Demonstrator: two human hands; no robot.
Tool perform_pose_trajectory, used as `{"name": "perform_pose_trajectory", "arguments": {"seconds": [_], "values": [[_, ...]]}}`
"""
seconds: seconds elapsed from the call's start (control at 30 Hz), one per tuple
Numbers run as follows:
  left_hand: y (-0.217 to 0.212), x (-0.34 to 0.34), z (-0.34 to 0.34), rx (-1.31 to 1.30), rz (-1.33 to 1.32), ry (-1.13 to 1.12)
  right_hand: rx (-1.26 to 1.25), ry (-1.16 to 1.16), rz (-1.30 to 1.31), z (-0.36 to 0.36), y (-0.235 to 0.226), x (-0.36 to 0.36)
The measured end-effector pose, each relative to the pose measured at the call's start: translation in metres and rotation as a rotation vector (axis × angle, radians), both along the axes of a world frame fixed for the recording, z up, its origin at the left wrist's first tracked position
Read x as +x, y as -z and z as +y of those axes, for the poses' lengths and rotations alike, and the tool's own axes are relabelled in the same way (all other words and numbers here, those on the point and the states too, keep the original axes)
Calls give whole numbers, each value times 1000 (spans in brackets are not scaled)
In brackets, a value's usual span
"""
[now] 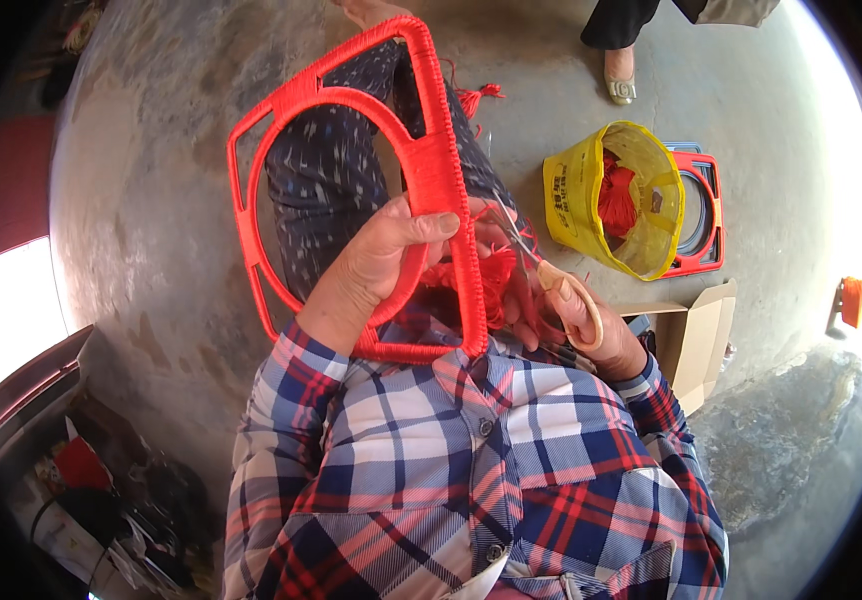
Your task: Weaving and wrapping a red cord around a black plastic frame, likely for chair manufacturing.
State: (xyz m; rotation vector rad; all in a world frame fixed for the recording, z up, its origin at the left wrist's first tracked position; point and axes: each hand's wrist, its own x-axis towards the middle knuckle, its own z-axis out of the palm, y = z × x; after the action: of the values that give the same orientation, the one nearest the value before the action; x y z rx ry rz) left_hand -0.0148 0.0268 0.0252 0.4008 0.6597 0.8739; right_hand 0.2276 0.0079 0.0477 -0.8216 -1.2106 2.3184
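My left hand (396,245) is closed on the right side of a frame (436,165), a rectangle with a ring inside, wrapped all over in red cord. Its thumb presses on the wrapped bar. In my right hand (601,325) is a pair of scissors (576,295) with light tan handles, fingers through the loops. The blades point up and left, close to a short red cord end at the frame's right edge. A bundle of red cord (491,285) lies in my lap below, partly hidden by the frame and my hands.
A yellow bucket (576,200) with red cord inside stands on the floor at the right. Behind it lean more frames (713,215). An opened cardboard box (708,335) sits near my right elbow. A red tassel (476,98) lies beyond my knees. Another person's foot (620,75) is at the top.
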Motion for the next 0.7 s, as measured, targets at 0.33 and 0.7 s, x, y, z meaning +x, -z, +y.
{"name": "perform_pose_trajectory", "arguments": {"seconds": [0.33, 0.7], "values": [[-16, 1, -1, -12, 117, 55, 760, -61, -550, 17, 5, 2], [-9, 6, -8, 25, 199, 20, 1247, 43, -574, 39, 5, -29]]}}
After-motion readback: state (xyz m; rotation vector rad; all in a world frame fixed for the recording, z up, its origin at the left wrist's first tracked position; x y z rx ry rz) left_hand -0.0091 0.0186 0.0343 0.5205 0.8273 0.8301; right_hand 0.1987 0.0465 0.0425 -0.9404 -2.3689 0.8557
